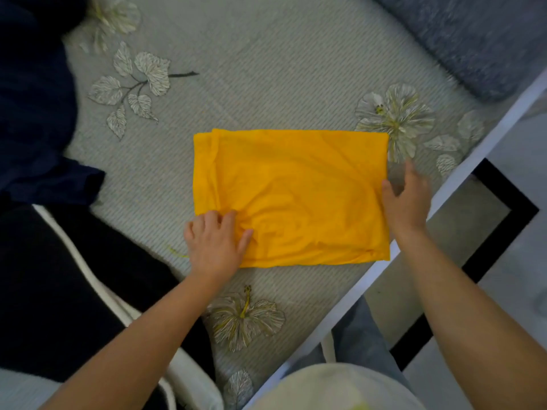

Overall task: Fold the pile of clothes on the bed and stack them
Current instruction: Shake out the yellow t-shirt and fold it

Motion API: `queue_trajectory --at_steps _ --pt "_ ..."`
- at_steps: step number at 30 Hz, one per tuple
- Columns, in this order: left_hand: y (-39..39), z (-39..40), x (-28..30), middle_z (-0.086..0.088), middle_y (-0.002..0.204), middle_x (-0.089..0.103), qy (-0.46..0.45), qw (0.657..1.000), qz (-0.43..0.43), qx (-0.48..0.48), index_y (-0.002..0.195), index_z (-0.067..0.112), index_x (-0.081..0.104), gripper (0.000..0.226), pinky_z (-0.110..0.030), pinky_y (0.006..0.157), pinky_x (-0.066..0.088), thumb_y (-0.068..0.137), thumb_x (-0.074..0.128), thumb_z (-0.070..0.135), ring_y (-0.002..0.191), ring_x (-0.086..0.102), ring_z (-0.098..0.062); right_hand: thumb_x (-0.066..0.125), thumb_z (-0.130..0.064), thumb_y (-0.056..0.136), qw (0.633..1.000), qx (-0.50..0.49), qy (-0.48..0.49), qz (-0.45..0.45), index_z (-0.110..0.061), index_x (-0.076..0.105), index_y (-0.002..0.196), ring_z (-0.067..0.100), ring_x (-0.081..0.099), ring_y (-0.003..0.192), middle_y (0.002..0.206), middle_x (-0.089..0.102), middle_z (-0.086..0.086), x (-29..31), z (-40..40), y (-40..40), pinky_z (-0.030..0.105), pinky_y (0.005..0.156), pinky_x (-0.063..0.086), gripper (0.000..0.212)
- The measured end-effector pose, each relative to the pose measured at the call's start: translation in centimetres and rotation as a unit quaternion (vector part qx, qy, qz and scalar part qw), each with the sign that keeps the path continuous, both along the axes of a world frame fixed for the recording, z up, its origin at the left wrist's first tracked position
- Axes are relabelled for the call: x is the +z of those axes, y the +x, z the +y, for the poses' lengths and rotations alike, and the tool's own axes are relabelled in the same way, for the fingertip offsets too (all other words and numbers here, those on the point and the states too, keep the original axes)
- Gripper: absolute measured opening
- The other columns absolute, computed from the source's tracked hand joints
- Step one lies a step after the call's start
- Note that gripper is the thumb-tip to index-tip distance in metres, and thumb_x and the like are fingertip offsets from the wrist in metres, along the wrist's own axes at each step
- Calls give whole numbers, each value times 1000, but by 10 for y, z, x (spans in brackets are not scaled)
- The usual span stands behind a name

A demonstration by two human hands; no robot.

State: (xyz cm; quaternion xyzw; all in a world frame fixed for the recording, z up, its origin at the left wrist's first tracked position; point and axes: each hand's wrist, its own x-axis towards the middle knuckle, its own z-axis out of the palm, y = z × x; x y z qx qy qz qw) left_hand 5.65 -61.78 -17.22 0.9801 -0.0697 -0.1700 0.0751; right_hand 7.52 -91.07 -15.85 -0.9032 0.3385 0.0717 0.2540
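Note:
A yellow garment (296,190) lies folded into a flat rectangle in the middle of the grey floral bed sheet (236,84). My left hand (214,244) sits at its near left corner, fingers curled into the bunched cloth there. At the garment's right edge, my right hand (407,199) has its thumb on the cloth and its fingers spread over the sheet beside it. A dark navy garment (35,113) is heaped at the left. A black garment with white trim (74,276) lies at the near left.
A blue-grey pillow (473,39) occupies the far right corner of the bed. The bed's white edge (444,196) runs diagonally at right, with tiled floor and a black border (503,220) beyond it. My legs stand against the bed's edge.

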Motion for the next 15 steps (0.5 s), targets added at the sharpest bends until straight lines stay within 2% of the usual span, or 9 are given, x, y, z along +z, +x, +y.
queue_trajectory --at_steps 1,3,5,7,9,11,13,15 --pt "7 1 0 -24 99 59 -21 998 -18 51 108 6 63 59 -51 78 45 81 41 54 88 57 -41 51 -26 93 1000 14 4 17 -11 21 145 32 30 130 140 36 20 1 -1 -1 38 103 26 62" --pt "25 5 2 -29 133 38 -53 979 26 195 137 13 39 69 -54 96 33 82 53 53 120 38 -45 53 -32 91 997 49 19 61 -15 16 147 34 30 129 141 33 21 -2 7 -11 42 103 27 69" --pt "36 3 3 -27 142 21 -73 951 96 284 147 25 14 84 -49 104 24 81 57 53 128 25 -42 52 -32 91 993 65 22 97 -20 13 147 36 29 128 141 30 22 -7 21 -21 45 103 29 69" --pt "37 -6 5 -27 135 27 -92 942 122 298 147 31 2 91 -46 101 29 79 57 55 120 36 -41 50 -29 93 992 48 36 109 -26 11 147 38 32 124 139 30 22 -9 34 -25 46 102 32 67" --pt "32 -15 6 -25 126 38 -102 947 132 276 146 35 -2 90 -45 94 37 79 56 56 109 47 -41 49 -26 93 991 46 56 114 -31 9 147 38 42 113 130 36 23 -5 38 -20 41 93 38 66" --pt "26 -18 4 -25 116 50 -117 957 130 233 145 35 -1 87 -38 77 41 82 57 51 96 53 -36 48 -22 94 982 87 106 128 -29 9 147 37 47 112 134 39 22 -1 32 -12 35 84 39 66" --pt "25 -16 5 -23 107 56 -177 956 118 203 144 30 3 85 -28 57 35 84 61 41 77 51 -27 49 -18 94 964 147 170 140 -25 12 146 32 37 128 149 27 12 2 22 -4 31 94 35 65" --pt "24 -14 8 -19 105 57 -227 950 121 179 141 29 -1 88 -27 54 31 81 61 47 68 47 -18 53 -16 92 950 172 221 137 -23 14 145 25 24 137 153 17 5 4 12 -1 25 102 27 66"
